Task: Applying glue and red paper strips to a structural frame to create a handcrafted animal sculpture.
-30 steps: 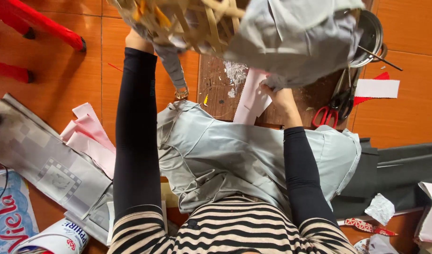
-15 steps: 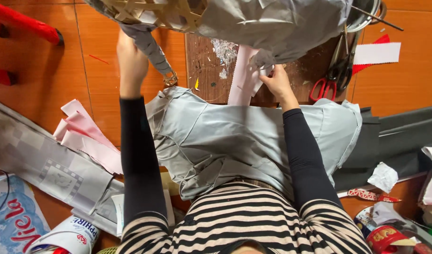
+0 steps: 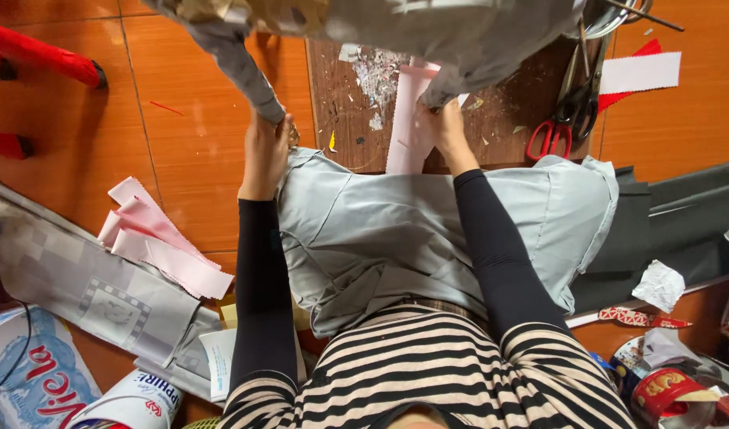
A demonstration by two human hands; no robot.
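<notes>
1. My left hand (image 3: 267,147) is closed around the hanging strap end of the grey garment (image 3: 452,32), just above the near left corner of the wooden board (image 3: 348,111).
2. My right hand (image 3: 442,121) pinches a lower fold of that same garment, fingers shut on the cloth, right beside the pink paper strip (image 3: 408,119) lying on the board.
3. A second ago both my arms were stretched higher and further out, with the garment bunched up near a woven thing at the top. Now my hands have come down and closer to me, and the garment spreads wide across the top of the view.
4. To my eye that means the cloth is being opened out and held taut between my two hands, not lifted any more.
5. A second light grey piece (image 3: 428,230) lies flat across my lap, under both forearms.
6. Red-handled scissors (image 3: 559,119) rest on the board to my right, untouched.
7. Pink strips (image 3: 162,242) and a grey patterned sheet (image 3: 86,290) lie on the orange floor (image 3: 189,119) to my left.
</notes>
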